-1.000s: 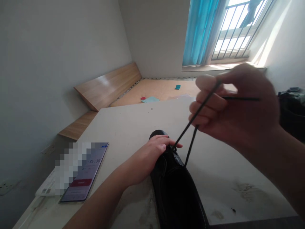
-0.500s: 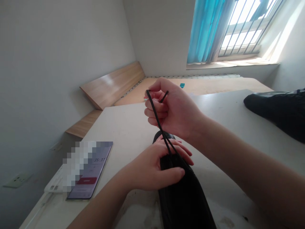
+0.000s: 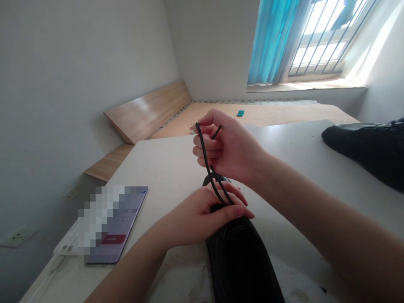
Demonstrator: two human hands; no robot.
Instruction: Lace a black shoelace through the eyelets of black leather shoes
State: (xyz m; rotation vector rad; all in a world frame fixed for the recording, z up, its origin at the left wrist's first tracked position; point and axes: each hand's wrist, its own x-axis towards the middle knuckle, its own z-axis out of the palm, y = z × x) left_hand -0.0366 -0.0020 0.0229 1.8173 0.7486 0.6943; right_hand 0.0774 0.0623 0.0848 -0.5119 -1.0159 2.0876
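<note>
A black shoe (image 3: pixel 244 261) stands on the white table, its toe pointing away from me and its opening near me. My right hand (image 3: pixel 225 145) is closed on the black shoelaces (image 3: pixel 204 153), held up above the toe; one lace end pokes out beside its index finger. The laces slacken in a slight curve down to the shoe. Across the shoe's upper lies my left hand (image 3: pixel 217 212), its thumb pressed over the base of the laces against its fingers. The laces run over the backs of those fingers. The lace holes are hidden under this hand.
Another black shoe (image 3: pixel 372 147) stands at the table's right side. On the left, a phone (image 3: pixel 126 227) showing a timer lies by a white object. Beyond the white table (image 3: pixel 158 168) is a bed board (image 3: pixel 284 111) with a small teal item (image 3: pixel 240 113).
My left thumb has moved up from the shoe's tongue onto the base of the laces. The laces have gone from taut to slightly slack, and my right hand has dropped a little.
</note>
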